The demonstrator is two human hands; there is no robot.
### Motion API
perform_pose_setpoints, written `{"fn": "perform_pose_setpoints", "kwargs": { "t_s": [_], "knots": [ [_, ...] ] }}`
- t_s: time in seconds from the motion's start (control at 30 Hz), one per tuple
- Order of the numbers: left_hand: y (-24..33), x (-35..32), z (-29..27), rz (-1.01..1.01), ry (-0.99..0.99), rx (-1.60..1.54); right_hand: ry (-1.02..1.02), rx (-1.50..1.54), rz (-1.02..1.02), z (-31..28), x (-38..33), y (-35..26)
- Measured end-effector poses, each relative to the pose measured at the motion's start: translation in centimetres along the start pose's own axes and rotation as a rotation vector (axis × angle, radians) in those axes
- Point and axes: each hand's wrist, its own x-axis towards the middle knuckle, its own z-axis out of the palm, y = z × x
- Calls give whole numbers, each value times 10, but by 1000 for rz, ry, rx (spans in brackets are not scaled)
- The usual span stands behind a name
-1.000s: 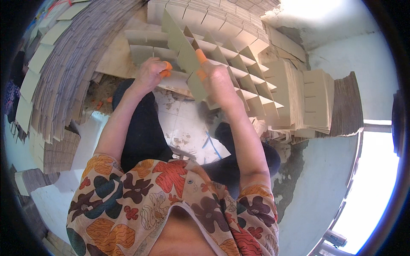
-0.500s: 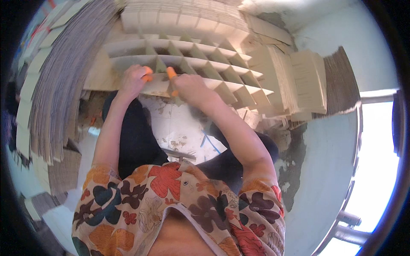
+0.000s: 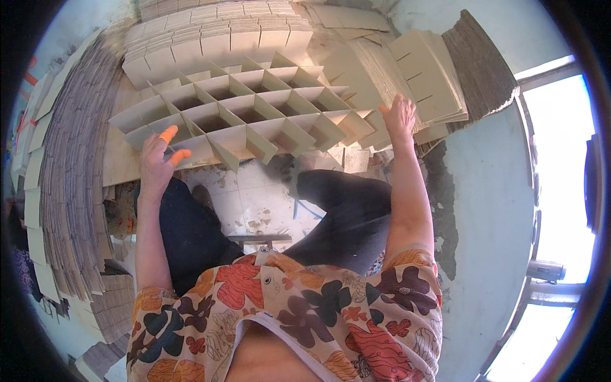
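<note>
While our left hand [image 3: 156,162] pinches the nearly built cardboard grid [image 3: 245,118], our right hand [image 3: 400,118], fingers spread, rests on the stack of loose slotted strips [image 3: 426,79] left to add.

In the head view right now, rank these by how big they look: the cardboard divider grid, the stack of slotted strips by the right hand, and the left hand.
1. Cardboard divider grid, the widest.
2. Stack of slotted strips, clearly smaller than the grid.
3. Left hand, the smallest.
The fisheye bends shapes toward the rim, so the stack's look is less sure.
</note>
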Motion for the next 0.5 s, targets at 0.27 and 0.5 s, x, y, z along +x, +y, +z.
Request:
{"fn": "perform_pose_setpoints", "kwargs": {
  "t_s": [0.27,0.5],
  "knots": [
    [-9,2,-5,25,-3,47,-160,-28,-69,33,-2,25],
    [-6,4,-4,48,-5,56,-142,26,-64,36,3,34]
  ]
}}
